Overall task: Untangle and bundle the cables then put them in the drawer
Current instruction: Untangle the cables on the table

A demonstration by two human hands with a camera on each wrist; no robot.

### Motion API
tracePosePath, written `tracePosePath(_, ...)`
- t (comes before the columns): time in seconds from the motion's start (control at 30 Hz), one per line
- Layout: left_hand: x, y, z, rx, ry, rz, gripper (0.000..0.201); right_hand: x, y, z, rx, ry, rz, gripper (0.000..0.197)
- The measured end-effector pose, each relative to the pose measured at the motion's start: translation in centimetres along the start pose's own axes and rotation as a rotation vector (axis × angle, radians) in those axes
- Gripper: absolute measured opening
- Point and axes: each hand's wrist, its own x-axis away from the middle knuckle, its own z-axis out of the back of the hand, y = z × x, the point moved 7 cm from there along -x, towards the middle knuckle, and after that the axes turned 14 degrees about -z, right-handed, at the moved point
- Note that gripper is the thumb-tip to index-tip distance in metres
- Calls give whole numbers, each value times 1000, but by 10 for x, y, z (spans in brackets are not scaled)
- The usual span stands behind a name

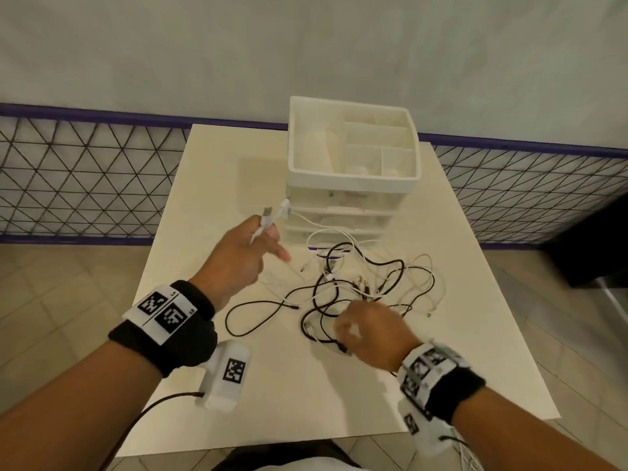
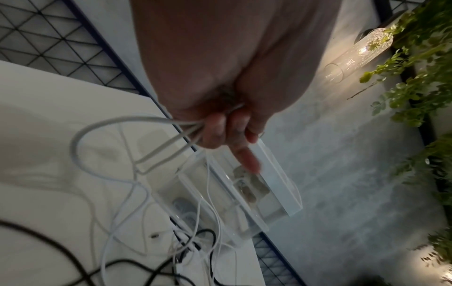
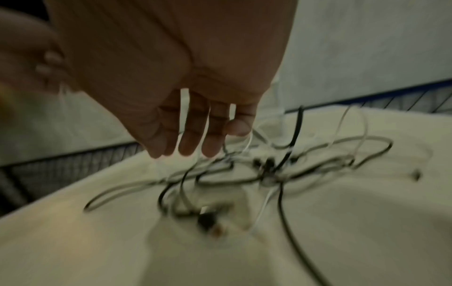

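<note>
My left hand (image 1: 258,239) is raised over the white table (image 1: 306,396) and grips a white cable (image 1: 277,212), whose two plug ends stick up above the fingers. In the left wrist view the left hand (image 2: 225,127) pinches several white cable (image 2: 110,123) loops, with the index finger pointing out. The cable runs down into a tangle of black and white cables (image 1: 367,277) lying in front of the white drawer unit (image 1: 339,202). My right hand (image 1: 360,328) hovers at the tangle's near edge. Its fingers (image 3: 193,135) hang spread and loose just above the tangle (image 3: 269,170), holding nothing.
The drawer unit has an open compartment tray (image 1: 353,180) on top; its drawers look closed. A black mesh fence (image 1: 85,178) runs behind the table. A dark object (image 1: 591,246) stands on the floor to the right. The table ends close behind both wrists.
</note>
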Motion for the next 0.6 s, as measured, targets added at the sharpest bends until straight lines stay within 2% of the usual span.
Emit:
tracePosePath(0.07, 8, 0, -13, 14, -92, 41, 17, 1, -3, -41, 165, -232, -61, 24)
tracePosePath(0.1, 12, -1, -18, 35, -111, 58, 20, -1, -1, -53, 241, -266, -104, 28)
tracePosePath(0.23, 18, -5, -23, 223, -78, 109, 17, -12, -2, -63, 307, -226, -141, 23)
tracePosePath(0.3, 18, -6, -20, 250, -58, 119, 19, -15, -9, -43, 131, -147, -122, 22)
tracePosePath(0.4, 17, -8, -18, 249, -35, 113, 24, -22, -23, 23, -415, 20, -127, 20)
tracePosePath(0.47, 18, -3, -28, 258, -47, 97, 28, -24, -38, 69, -682, 131, -117, 14)
tracePosePath(0.53, 19, 7, -45, 345, -71, 96, 42, -23, -63, 99, -731, 212, -11, 12)
tracePosePath(0.6, 15, 21, -55, 462, -37, 64, 39, -17, -87, 107, -749, 191, 99, 15)
